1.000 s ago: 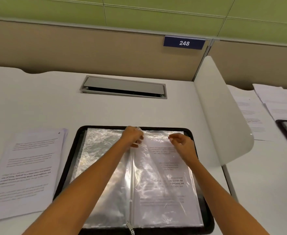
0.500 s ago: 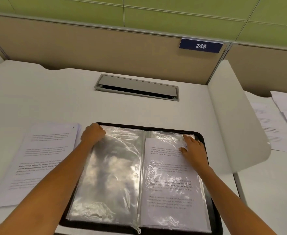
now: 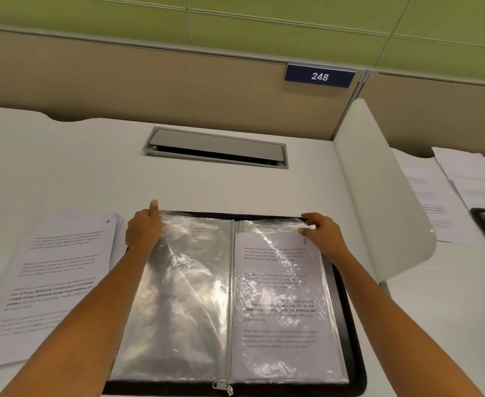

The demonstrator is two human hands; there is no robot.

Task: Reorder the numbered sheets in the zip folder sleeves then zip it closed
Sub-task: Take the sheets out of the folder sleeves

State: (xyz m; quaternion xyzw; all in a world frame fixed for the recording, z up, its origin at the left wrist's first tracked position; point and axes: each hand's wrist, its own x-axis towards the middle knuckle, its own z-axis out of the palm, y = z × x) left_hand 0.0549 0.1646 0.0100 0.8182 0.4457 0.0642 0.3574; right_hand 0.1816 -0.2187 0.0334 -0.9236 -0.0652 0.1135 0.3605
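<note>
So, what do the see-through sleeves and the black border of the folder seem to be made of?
The sleeves look like thin clear plastic film with a glossy finish: they wrinkle and throw bright glare, and the printed sheet reads through one. The black border looks matte, perhaps fabric or soft plastic. Its texture is too small to tell.

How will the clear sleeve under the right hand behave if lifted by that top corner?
Probably floppy: the sleeve is thin, wrinkled film. Likely slippery, given its glare. The sheet inside may stiffen it somewhat where the right hand pinches.
</note>
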